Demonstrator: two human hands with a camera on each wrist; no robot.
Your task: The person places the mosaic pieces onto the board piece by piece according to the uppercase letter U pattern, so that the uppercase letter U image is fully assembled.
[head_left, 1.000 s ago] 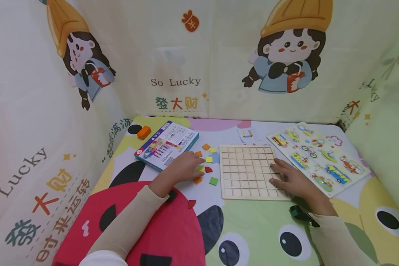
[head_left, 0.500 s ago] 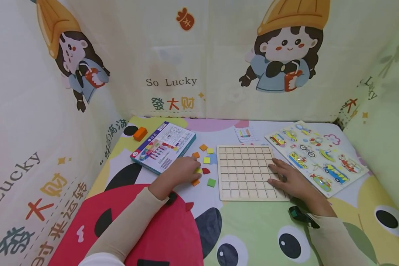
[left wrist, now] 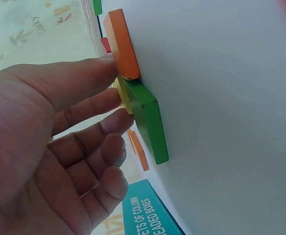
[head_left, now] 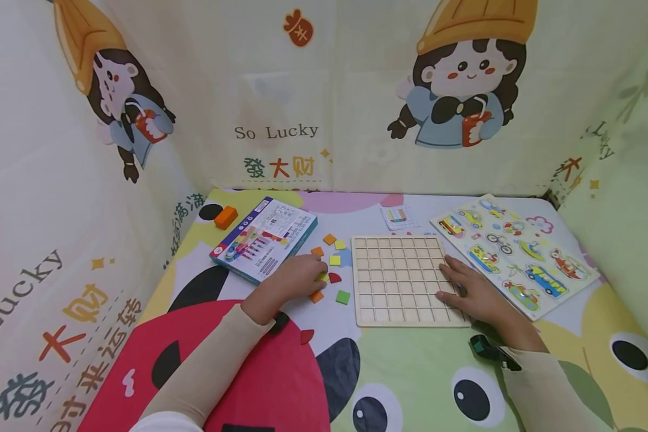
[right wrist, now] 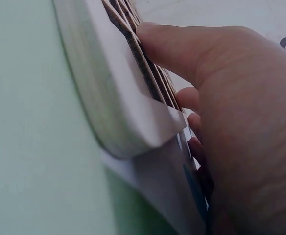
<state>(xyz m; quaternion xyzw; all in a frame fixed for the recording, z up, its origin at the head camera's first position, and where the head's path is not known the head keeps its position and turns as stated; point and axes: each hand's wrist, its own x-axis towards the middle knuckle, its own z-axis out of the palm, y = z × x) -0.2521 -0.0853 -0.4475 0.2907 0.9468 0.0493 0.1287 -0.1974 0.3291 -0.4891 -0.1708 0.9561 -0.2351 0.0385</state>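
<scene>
My left hand (head_left: 297, 276) is low over a loose cluster of small coloured tiles left of a wooden grid board (head_left: 396, 279). Its thumb and fingertips pinch a yellow tile (left wrist: 124, 96), partly hidden in the left wrist view. An orange tile (left wrist: 121, 44) and a green tile (left wrist: 149, 120) lie right beside those fingertips. More tiles are around it, among them a red quarter-round piece (head_left: 335, 278) and a green square (head_left: 342, 297). My right hand (head_left: 477, 294) rests on the board's right side, thumb (right wrist: 167, 46) on the grid and fingers loosely spread.
Behind the left hand lies a flat printed box (head_left: 267, 237), with an orange block (head_left: 225, 218) past its far corner. A small printed card (head_left: 396, 217) is beyond the board. At right lies a picture puzzle board (head_left: 513, 255). Another red piece (head_left: 306, 336) sits nearer me.
The left fingers have drawn in slightly around the yellow tile. The right hand stays on the board. The head view has shifted a little.
</scene>
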